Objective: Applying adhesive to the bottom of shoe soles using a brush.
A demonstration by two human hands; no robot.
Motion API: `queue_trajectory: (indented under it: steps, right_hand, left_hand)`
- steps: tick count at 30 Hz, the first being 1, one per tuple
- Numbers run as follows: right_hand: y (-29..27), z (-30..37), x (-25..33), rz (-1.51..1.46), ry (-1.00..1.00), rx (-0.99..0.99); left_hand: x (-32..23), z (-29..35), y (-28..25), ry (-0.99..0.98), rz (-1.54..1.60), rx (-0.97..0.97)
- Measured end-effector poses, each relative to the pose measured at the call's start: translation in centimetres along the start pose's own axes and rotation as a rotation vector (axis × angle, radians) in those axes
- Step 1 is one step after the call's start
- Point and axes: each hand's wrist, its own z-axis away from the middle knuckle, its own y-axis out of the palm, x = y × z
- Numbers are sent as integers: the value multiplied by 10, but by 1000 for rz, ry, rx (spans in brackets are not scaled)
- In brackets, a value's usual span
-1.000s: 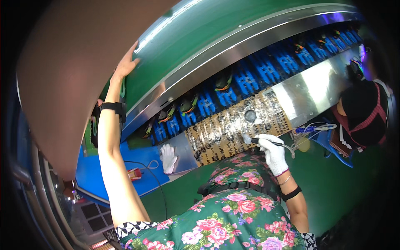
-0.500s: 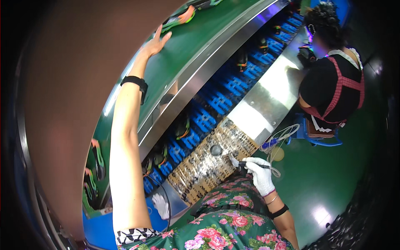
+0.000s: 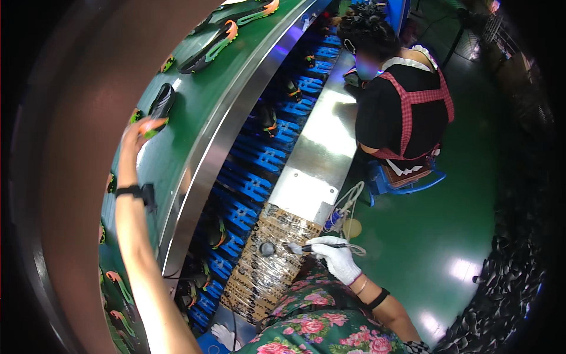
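My left hand [image 3: 134, 137] is bare, with a black band at the wrist, and reaches out over the green belt on the left. Its fingers, slightly blurred, close on the orange end of a black shoe sole [image 3: 161, 101]. In a white knitted glove, my right hand [image 3: 336, 258] grips the dark handle of a brush [image 3: 306, 248]. The brush's pale tip points left, above a tape-covered cardboard surface [image 3: 247, 289]. Just beyond that tip sits a small round grey pot [image 3: 267, 249].
More black, orange and green soles lie on the green belt [image 3: 203, 97]. Between belt and ledge runs a lower conveyor with blue racks [image 3: 253, 186], some holding shoes. A co-worker [image 3: 407, 100] sits ahead on a blue stool [image 3: 407, 183]. Dark pieces [image 3: 483, 301] are heaped at right.
My left hand has gone from bare belt to the orange end of a sole. The view has turned, so the ledge and co-worker appear further left. My right hand keeps the brush.
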Motion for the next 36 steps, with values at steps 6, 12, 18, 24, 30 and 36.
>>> queue_trajectory:
  steps: [6, 12, 18, 24, 30, 36]
  right_hand:
    - [10, -2, 10, 51, 72, 234]
    - [26, 0, 30, 131, 82, 367]
    - [57, 6, 65, 296, -71, 562]
    - [112, 38, 82, 237, -14, 679]
    - [144, 42, 72, 504, -374, 856]
    - [157, 45, 70, 712, -705, 844]
  left_hand:
    - [40, 191, -35, -13, 390, -85]
    - [84, 380, 31, 176, 617, -139]
    - [115, 476, 158, -108, 909, -667]
    - [129, 504, 249, -449, 977, -380]
    - [134, 500, 284, -231, 1225, -271]
    - [129, 481, 282, -66, 1611, -207]
